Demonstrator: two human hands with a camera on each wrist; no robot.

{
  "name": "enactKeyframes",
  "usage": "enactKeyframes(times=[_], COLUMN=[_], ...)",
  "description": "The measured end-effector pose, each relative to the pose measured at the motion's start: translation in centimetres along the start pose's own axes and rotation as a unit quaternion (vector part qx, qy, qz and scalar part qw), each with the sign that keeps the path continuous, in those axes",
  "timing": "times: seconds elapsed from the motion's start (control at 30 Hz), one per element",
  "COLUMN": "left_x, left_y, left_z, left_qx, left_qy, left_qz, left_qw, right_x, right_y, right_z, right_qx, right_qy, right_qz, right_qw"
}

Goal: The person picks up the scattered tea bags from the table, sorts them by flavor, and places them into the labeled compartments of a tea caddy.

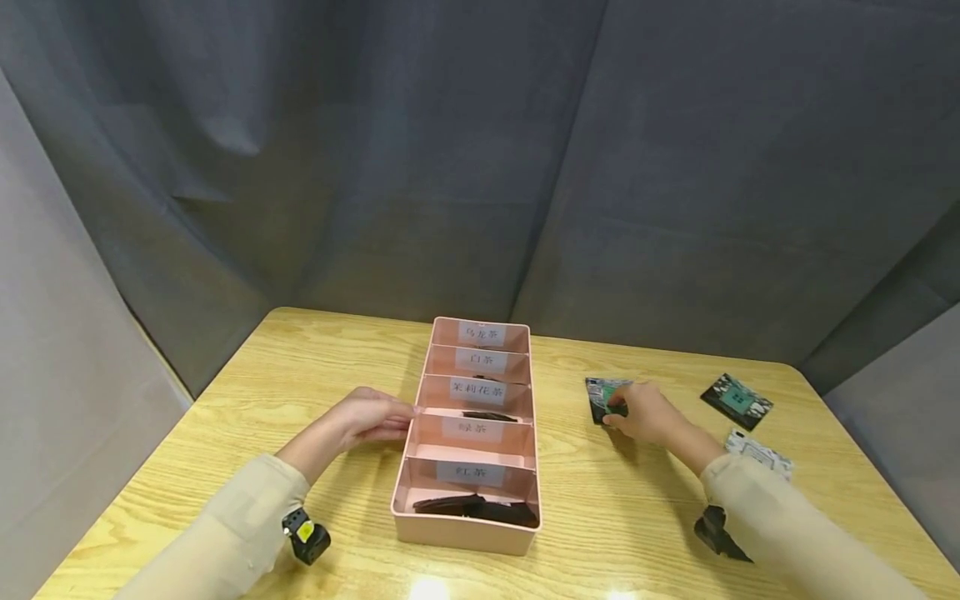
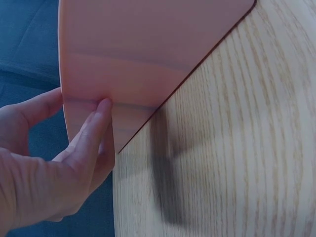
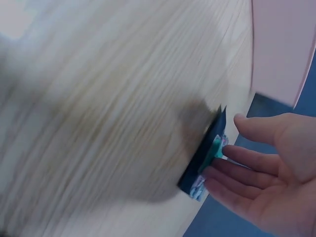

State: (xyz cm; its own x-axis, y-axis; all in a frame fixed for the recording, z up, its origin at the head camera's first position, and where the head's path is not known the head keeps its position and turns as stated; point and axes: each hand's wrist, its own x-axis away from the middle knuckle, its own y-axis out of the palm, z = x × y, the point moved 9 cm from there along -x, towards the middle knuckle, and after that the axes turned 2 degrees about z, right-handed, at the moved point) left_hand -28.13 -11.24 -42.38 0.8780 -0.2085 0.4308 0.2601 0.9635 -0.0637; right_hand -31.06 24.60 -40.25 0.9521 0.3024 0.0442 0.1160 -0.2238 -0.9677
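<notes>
Both unclenched, your left hand (image 1: 371,413) touches the pink divided box (image 1: 465,534) while your right hand (image 1: 647,412) touches a packet (image 1: 602,395)

One packet (image 1: 602,397) — partly hidden behind the right hand (image 1: 647,414).

White labels in Chinese stand inside the pink divided box (image 1: 463,533), one per compartment. From the far end to the near end, the farthest label (image 1: 482,334) reads 乌龙茶 (oolong tea), the second label (image 1: 481,360) 白茶 (white tea), the middle label (image 1: 477,390) 茉莉花茶 (jasmine tea), the fourth label (image 1: 472,428), fainter, 绿茶 (green tea), and the nearest label (image 1: 470,472) 红茶 (black tea). Print on the leftmost flat packet (image 1: 597,400), the black-and-green packet (image 1: 737,402) and the pale grey packet (image 1: 757,452) is too small to read.
</notes>
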Motion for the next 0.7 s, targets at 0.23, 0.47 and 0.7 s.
enactKeyframes(times=[0.23,0.47,0.7], left_x=[-0.1,-0.2,-0.1], left_y=[0.0,-0.2,-0.1], left_z=[-0.1,-0.2,-0.1], left_qx=[0.003,0.008,0.006], left_qy=[0.004,0.001,0.002], left_qz=[-0.002,0.004,-0.001], left_qw=[1.0,1.0,1.0], right_x=[0.9,0.7,-1.3], right_y=[0.2,-0.5,-1.0], right_z=[-2.5,-2.7,-0.1], right_qx=[-0.017,-0.024,-0.01], right_qy=[-0.012,-0.023,-0.04], right_qz=[-0.017,-0.015,-0.015], right_qw=[0.9996,0.9993,0.999])
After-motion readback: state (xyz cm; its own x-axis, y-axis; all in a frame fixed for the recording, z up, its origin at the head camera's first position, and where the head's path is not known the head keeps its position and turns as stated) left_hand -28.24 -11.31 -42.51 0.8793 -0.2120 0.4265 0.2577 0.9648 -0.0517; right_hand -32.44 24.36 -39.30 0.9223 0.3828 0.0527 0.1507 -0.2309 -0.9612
